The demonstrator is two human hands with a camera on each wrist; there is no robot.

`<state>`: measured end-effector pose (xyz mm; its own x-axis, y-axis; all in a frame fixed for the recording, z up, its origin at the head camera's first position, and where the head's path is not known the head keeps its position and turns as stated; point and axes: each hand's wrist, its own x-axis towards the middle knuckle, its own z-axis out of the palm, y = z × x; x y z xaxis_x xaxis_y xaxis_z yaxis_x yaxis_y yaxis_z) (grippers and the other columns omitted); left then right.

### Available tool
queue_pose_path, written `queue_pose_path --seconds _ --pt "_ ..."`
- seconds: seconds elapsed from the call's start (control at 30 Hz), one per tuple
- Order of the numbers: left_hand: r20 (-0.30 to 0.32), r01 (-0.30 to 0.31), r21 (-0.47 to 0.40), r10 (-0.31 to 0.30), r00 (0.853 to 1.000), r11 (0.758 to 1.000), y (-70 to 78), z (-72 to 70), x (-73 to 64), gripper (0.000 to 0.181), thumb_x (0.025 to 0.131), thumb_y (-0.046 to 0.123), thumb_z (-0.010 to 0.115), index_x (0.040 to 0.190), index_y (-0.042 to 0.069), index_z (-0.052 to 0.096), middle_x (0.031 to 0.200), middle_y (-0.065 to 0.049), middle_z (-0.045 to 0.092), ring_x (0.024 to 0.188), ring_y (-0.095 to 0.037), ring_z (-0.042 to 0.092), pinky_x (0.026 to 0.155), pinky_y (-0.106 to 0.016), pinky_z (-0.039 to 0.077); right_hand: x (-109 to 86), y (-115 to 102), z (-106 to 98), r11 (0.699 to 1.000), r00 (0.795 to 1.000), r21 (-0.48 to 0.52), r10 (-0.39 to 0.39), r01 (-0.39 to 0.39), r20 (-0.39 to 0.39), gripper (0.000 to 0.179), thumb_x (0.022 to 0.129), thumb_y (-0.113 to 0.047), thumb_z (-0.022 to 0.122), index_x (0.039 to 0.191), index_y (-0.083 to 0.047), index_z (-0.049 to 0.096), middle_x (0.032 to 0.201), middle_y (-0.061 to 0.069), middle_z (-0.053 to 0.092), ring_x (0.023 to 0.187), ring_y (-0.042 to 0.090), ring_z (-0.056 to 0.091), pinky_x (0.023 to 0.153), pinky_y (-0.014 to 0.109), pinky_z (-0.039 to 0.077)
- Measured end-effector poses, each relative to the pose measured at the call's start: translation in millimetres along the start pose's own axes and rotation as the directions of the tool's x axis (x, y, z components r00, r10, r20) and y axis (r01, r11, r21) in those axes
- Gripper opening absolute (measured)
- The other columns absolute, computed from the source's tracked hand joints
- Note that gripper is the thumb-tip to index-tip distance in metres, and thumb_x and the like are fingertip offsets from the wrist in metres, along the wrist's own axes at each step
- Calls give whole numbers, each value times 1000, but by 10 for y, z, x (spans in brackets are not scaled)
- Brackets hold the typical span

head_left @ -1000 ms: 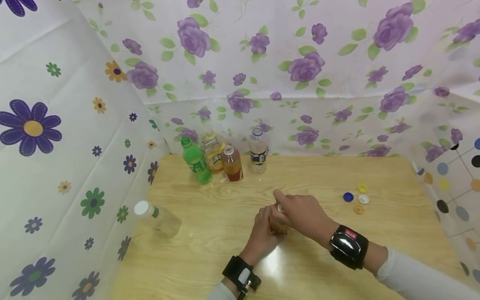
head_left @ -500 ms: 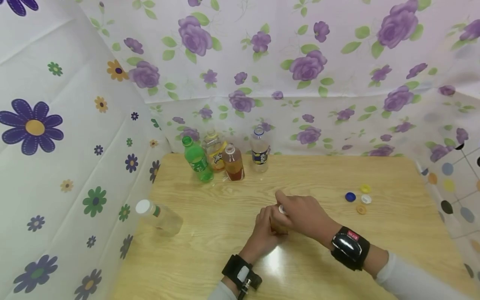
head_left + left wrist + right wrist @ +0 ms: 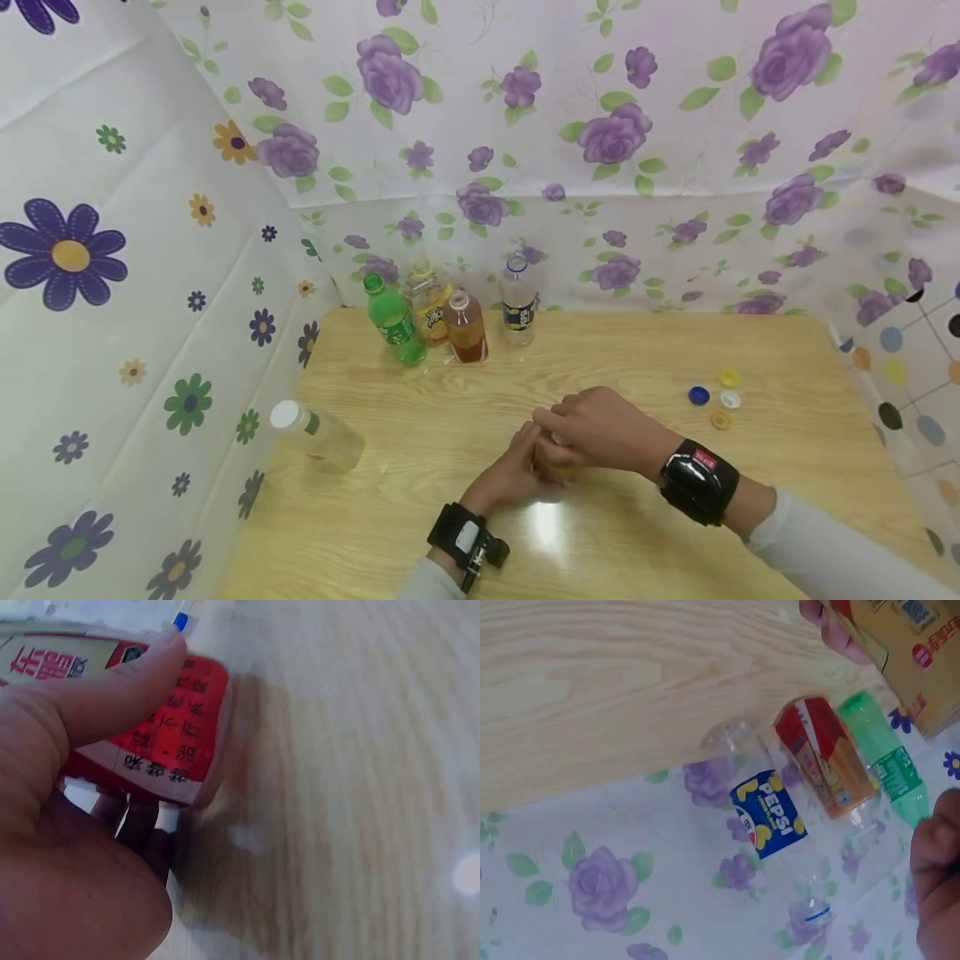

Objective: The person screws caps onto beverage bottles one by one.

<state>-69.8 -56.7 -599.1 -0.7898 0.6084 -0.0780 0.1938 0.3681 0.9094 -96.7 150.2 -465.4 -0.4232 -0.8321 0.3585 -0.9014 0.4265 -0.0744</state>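
My left hand [image 3: 513, 475] grips the body of a bottle [image 3: 558, 475] with a red and gold label over the table's front middle. In the left wrist view my thumb lies across the bottle [image 3: 176, 727], with the fingers on its other side. My right hand [image 3: 607, 429] is at the bottle's top, its curled fingers around a white cap [image 3: 558, 437], mostly hidden. In the right wrist view the gold label of the bottle [image 3: 919, 664] shows, and curled fingers of the right hand [image 3: 937, 877] appear at the right edge.
At the back stand uncapped bottles: green [image 3: 396, 321], yellow-labelled [image 3: 431, 312], reddish-brown [image 3: 467, 329] and a Pepsi bottle [image 3: 519, 304]. A clear bottle with a white cap [image 3: 322, 437] stands at left. Loose caps, including a blue cap [image 3: 699, 395], lie at right. Flowered cloth [image 3: 487, 125] hangs behind.
My right hand has turned at the bottle's top, its raised thumb now lowered out of sight. My left hand has shifted slightly left. The standing bottles and loose caps have not moved.
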Motion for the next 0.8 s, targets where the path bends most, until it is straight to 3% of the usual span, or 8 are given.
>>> queue_pose_path --seconds 0.2,0.4,0.5,0.8 --pt "-64 5 27 -4 998 1000 51 88 -9 87 81 18 94 148 44 45 133 10 47 119 -13 42 98 -35 42 -52 -65 72 995 994 -43 87 -90 -66 28 106 -29 57 85 -19 42 66 -13 22 55 3 17 49 20 15" --pt "-99 51 -16 -52 994 999 93 150 -12 80 78 11 93 136 46 51 125 9 47 114 -14 43 90 -35 44 -95 -184 99 974 971 -37 218 -223 -101 31 103 -31 66 86 -19 43 66 -13 24 54 2 19 47 18 18" --pt "-112 60 -30 -63 992 998 92 181 -12 82 78 12 94 137 49 51 125 8 46 114 -15 42 90 -35 45 -109 -215 124 965 958 -44 251 -259 -136 32 102 -30 67 86 -18 42 66 -13 25 54 2 20 46 18 18" --pt "-245 54 -42 -63 968 998 58 328 -29 98 73 8 94 146 51 45 129 11 48 119 -16 44 93 -39 46 -126 -337 170 930 926 -91 336 -355 -173 33 114 -41 43 93 -15 46 65 -11 28 52 3 25 42 16 21"
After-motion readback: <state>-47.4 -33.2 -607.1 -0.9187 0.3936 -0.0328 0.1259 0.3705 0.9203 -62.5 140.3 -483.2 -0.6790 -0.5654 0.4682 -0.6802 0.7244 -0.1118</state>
